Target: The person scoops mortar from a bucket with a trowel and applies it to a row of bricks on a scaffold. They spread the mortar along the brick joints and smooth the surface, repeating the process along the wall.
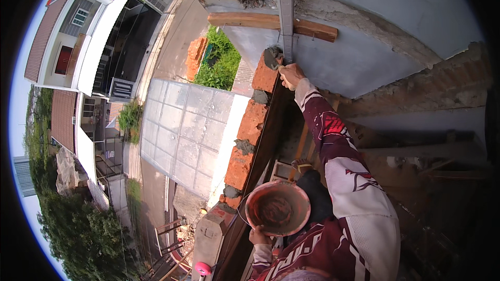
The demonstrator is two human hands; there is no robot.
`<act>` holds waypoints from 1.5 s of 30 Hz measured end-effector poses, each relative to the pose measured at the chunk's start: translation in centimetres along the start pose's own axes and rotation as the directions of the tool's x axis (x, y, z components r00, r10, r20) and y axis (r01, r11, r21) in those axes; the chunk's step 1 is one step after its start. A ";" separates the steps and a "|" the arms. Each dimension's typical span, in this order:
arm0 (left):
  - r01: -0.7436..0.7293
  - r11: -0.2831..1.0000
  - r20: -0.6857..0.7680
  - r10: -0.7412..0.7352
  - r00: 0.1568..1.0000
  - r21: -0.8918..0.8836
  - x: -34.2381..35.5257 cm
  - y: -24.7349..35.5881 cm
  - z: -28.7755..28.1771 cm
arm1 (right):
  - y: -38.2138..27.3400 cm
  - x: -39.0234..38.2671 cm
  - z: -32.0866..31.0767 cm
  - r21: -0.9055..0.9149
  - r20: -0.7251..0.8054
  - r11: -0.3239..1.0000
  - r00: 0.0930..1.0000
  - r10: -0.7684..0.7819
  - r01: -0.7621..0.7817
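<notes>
My right hand (291, 76), arm stretched out, is closed on what looks like a small trowel (273, 58), its blade grey with mortar. The blade is at the far end of a row of orange bricks (252, 120), beside a grey upright post (285, 10). Grey mortar (244, 147) fills the joints between the bricks and bulges at their tops. Close to my body, my left hand (259, 236) grips the rim of a round, reddish bowl (277, 208). Mortar residue stains its inside; I cannot make out how much is in it.
A wooden beam (245, 20) crosses behind the post, against a grey wall (385, 0). Left of the bricks lies a drop to a tiled grey roof (182, 125) and a street. A concrete post top (209, 233) stands near the brick row's close end. Timber lies below right.
</notes>
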State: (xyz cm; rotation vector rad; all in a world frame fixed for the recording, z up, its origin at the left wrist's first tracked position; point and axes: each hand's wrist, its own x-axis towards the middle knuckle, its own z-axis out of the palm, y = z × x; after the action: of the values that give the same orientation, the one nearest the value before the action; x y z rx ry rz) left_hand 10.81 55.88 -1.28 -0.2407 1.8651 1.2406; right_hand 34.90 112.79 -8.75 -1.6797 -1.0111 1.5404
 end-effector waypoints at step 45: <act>-0.119 0.951 0.046 0.111 0.993 0.286 -0.1 -2.7 -3.9 | -0.9 7.9 5.7 -0.726 -0.139 0.685 0.989 -0.049 -0.068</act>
State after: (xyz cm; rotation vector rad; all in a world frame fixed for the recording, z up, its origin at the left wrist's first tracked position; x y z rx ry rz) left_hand 10.30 51.35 -2.45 0.0454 2.0293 1.0236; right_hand 29.24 119.79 -12.57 -2.2834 -1.6844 1.0201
